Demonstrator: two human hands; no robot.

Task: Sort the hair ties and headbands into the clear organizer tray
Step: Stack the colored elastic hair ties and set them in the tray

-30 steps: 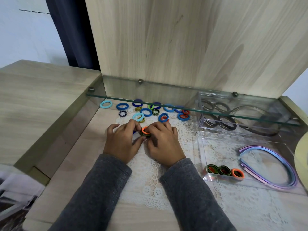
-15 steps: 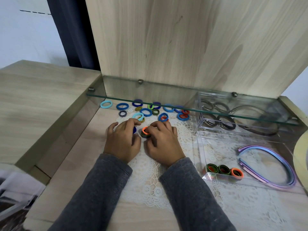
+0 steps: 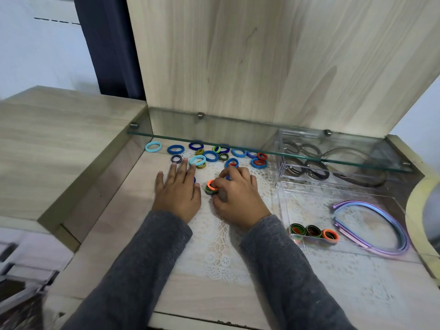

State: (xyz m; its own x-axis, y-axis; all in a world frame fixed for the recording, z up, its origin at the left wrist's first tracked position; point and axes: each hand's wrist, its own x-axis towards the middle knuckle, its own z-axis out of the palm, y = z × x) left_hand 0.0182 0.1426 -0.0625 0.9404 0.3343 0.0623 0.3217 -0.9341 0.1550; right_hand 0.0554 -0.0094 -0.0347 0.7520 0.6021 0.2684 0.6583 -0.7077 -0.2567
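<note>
The tray (image 3: 307,210), lower right, holds three ties (image 3: 313,231). Many loose ties (image 3: 210,155) wait. Right fingers (image 3: 234,172) pinch a stack (image 3: 211,188); left fingers (image 3: 182,170) lie flat.

Desk top (image 3: 112,236), pale wood grain, recessed. Back panel (image 3: 262,63), same wood grain, upright behind the recess, softly shadowed toward its right side. Glass shelf (image 3: 357,152), clear with a greenish edge, spanning the recess on round metal pegs (image 3: 200,115). Side cabinet top (image 3: 59,139), matching wood, raised at left. Lace doily (image 3: 214,253), white, flat on the desk top. Curtain (image 3: 107,44), dark navy, hanging beyond the cabinet. Wall (image 3: 35,55), pale bluish white, evenly lit. Lower left corner blurred.
</note>
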